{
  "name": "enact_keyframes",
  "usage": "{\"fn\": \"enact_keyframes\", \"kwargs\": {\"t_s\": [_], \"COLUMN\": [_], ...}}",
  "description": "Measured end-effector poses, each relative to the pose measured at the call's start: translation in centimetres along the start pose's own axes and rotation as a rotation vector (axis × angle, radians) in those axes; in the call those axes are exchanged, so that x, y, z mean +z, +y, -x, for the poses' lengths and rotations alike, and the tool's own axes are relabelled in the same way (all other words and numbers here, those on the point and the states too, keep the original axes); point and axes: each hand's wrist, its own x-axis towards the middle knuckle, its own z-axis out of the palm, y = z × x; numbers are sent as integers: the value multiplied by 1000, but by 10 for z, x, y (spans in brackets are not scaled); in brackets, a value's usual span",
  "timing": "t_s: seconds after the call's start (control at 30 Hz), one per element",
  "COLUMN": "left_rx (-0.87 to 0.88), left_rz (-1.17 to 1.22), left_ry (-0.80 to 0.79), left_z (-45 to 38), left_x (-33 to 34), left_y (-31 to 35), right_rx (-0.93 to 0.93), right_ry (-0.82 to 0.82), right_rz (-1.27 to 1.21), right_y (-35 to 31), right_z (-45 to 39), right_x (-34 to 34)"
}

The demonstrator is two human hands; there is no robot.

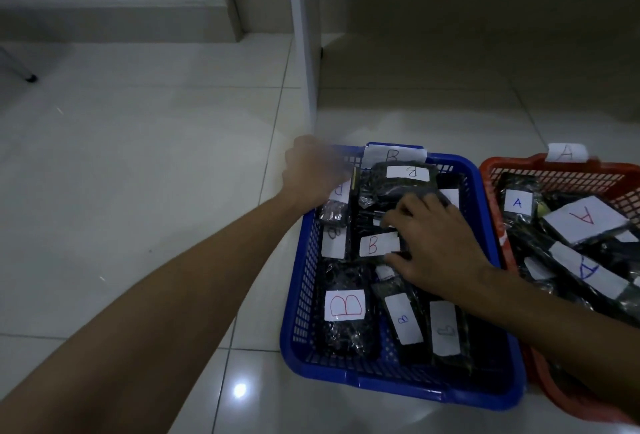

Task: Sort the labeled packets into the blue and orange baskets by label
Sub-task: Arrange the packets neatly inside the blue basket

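Both hands work inside the blue basket (298, 298): right hand (436, 239) presses flat on B packets (377, 244), left hand's (311, 170) grip blurred, cannot tell; shuffling could bury labels.

The blue basket (479, 191) and the orange basket (568, 173) are moulded plastic with lattice walls and smooth rims. The packets (346, 333) are dark, crinkled, shiny film bearing matt white paper labels (344, 305). The floor (156, 173) is glossy pale tile that mirrors a light.

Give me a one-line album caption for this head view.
Two hands, left and right, reach into the blue basket of B packets.
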Motion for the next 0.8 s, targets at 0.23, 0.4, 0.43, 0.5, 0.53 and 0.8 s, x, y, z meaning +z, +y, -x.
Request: {"fn": "enact_keyframes", "kwargs": {"t_s": [0.23,0.4,0.43,0.5,0.53,0.8], "left_rx": [62,10,13,16,15,25], "left_rz": [14,139,137,158,173,174], "left_ry": [95,-20,-25,-30,-32,-35], "left_z": [21,32,33,35,36,37], "left_x": [4,-2,-4,-6,-7,-8], "left_y": [-23,-32,-33,-33,-33,-32], "right_rx": [-38,-107,-122,-154,-163,77], "right_ry": [-39,-9,3,20,21,2], "right_rz": [-27,173,194,199,177,-507], "right_y": [2,1,0,2,3,27], "right_z": [-1,-1,-1,-2,-2,8], "right_x": [10,11,11,13,13,20]}}
